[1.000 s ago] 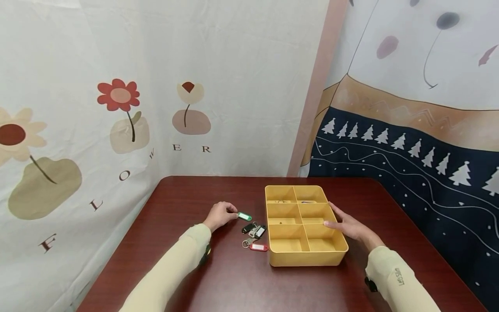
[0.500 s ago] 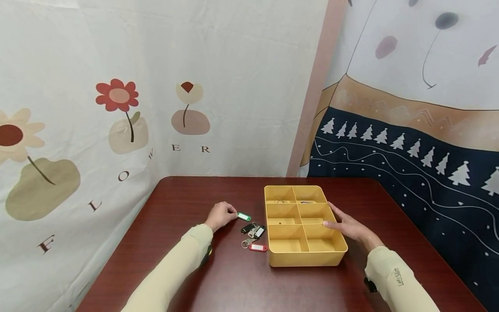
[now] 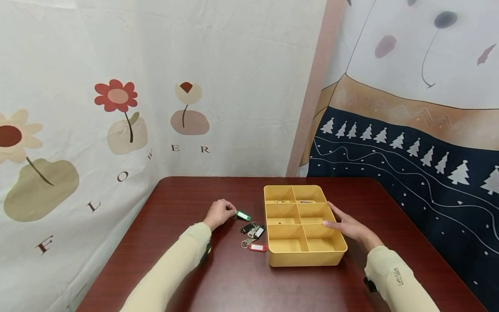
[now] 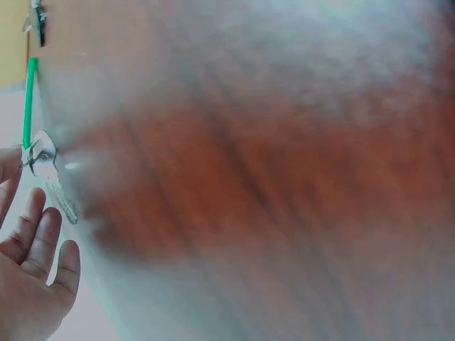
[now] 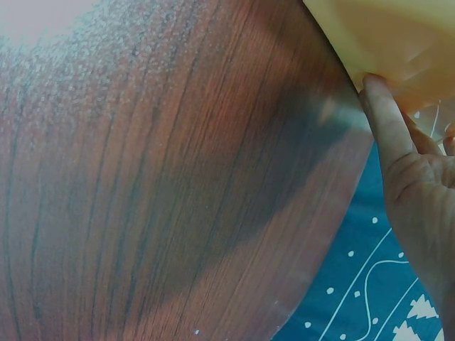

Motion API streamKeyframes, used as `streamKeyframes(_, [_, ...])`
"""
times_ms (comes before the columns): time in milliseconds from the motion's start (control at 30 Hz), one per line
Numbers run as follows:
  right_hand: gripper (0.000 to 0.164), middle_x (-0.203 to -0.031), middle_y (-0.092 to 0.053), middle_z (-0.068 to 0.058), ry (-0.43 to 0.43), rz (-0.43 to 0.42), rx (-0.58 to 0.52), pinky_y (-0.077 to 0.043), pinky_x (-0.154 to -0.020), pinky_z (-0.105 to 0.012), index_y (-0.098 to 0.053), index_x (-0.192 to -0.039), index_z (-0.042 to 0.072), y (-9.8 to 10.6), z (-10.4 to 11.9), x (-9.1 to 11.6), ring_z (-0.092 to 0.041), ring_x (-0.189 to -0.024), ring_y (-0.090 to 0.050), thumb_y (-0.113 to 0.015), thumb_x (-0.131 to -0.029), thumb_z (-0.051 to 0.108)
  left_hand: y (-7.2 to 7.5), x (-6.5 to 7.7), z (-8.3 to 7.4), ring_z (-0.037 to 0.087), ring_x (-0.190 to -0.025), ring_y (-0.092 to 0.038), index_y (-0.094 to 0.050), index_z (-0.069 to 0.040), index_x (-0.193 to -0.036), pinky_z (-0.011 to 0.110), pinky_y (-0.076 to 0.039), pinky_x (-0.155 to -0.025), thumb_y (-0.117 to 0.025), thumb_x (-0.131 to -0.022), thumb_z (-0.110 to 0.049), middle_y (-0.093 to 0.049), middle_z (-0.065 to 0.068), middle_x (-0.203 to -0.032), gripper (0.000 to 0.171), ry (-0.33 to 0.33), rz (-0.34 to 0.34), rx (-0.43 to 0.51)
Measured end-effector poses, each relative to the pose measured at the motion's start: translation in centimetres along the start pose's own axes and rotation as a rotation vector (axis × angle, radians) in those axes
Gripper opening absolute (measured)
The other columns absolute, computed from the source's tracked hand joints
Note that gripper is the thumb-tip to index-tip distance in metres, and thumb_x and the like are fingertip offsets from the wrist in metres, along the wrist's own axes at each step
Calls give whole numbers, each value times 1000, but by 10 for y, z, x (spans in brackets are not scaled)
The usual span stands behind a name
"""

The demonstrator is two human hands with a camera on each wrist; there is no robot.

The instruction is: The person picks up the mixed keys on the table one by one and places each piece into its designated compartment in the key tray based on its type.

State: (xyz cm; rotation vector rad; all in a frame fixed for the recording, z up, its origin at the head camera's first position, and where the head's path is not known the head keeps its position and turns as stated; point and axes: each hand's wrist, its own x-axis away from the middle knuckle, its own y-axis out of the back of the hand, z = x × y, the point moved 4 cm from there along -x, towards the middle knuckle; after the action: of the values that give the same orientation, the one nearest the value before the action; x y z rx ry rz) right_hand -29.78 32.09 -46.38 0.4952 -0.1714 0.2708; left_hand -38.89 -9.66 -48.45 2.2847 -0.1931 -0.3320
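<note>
Barely shifted since a second ago, our left hand [image 3: 220, 215] sits slightly higher in the head view, with metal now showing under its fingertips. Its thumb and forefinger pinch one end of a flat green plastic key tag [image 3: 243, 216], the other fingers loosely bent; the left wrist view shows a silver metal key [image 4: 60, 190] at that end. Towards the tag's 5 o'clock we see two black plastic key tags [image 3: 259, 232], then a red plastic key tag [image 3: 257, 247]. At 3 o'clock stands the yellow six-compartment box [image 3: 306, 259] on our dark red-brown table [image 3: 234, 286]. Our right hand [image 3: 349, 226], fingers outstretched, rests on its 3 o'clock wall, thumb over the rim.
</note>
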Motion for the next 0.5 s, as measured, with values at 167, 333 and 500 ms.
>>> streamKeyframes(167, [91,-162,-8,-25,-13,-1,6,-19,-111,-64,0,-160,15,0,1,1,-45,-143,-20,-63,-98,31,8,-3,-6,20,-86,-57,-77,-8,-84,39,-47,-82,-74,-87,-10,-65,2,-90,5,-5,-34,10])
streamKeyframes(333, [91,-162,-8,-24,-22,0,6,-19,-111,-64,1,-160,15,0,2,2,-45,-143,-20,-63,-97,32,17,-5,-13,25,-94,-59,-77,-9,-86,43,-47,-87,-73,-88,-12,-66,4,-94,5,-17,-67,48])
streamKeyframes(500, [91,-162,-8,-24,-25,-6,17,-15,-112,-64,0,-160,14,0,1,1,-45,-144,-17,-64,-97,32,25,-8,-20,24,-96,-60,-76,-9,-90,43,-49,-86,-72,-91,-14,-65,5,-99,7,-16,-83,99])
